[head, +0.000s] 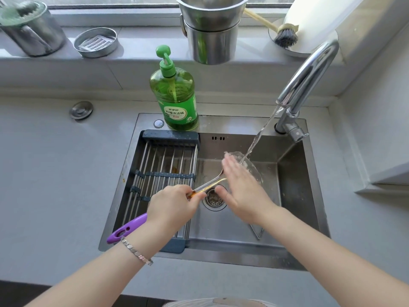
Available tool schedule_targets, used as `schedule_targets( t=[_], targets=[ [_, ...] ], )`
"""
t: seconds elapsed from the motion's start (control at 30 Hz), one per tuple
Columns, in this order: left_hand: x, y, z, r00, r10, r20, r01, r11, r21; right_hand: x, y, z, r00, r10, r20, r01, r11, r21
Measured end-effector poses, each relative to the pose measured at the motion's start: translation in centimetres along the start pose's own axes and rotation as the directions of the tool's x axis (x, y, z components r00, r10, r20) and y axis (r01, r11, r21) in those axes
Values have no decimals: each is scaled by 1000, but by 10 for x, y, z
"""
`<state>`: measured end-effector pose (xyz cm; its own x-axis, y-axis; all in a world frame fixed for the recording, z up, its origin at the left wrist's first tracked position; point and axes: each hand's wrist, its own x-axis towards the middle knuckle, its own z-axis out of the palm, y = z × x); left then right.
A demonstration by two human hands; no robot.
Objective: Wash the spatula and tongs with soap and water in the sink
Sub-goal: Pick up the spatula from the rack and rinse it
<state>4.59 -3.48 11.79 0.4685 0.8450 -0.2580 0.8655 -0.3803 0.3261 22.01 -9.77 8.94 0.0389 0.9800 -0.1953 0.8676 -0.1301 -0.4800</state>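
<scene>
While water runs from the faucet (309,78) into the sink (294,191), the left hand (174,204) grips the spatula (210,183) by its purple handle, its thin metal neck reaching over the drain (214,199). The right hand (245,185) lies flat and open, fingers together, over the wet blade under the stream, hiding most of it. Tongs cannot be picked out with certainty. A green soap bottle (174,94) stands on the sink's back rim.

The left hand (174,204) gripped the spatula (208,185) by its purple handle over the sink (294,196), while the right hand (241,187) lay flat on the blade under water running from the faucet (307,78). A green soap bottle (174,96) stood behind the drying rack (163,173).
</scene>
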Motion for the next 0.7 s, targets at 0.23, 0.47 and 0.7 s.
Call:
schedule_targets(
  t=[0.23,0.47,0.7],
  targets=[
    [3,2,-2,1000,-5,0,5,1000,-2,-3,8,-2,999,35,-3,-35,999,16],
    [6,9,0,999,-25,22,25,1000,16,4,16,-9,993,115,11,-115,989,88],
    [12,16,-1,1000,-6,8,6,995,102,26,11,-11,982,182,42,-185,979,90]
  ],
)
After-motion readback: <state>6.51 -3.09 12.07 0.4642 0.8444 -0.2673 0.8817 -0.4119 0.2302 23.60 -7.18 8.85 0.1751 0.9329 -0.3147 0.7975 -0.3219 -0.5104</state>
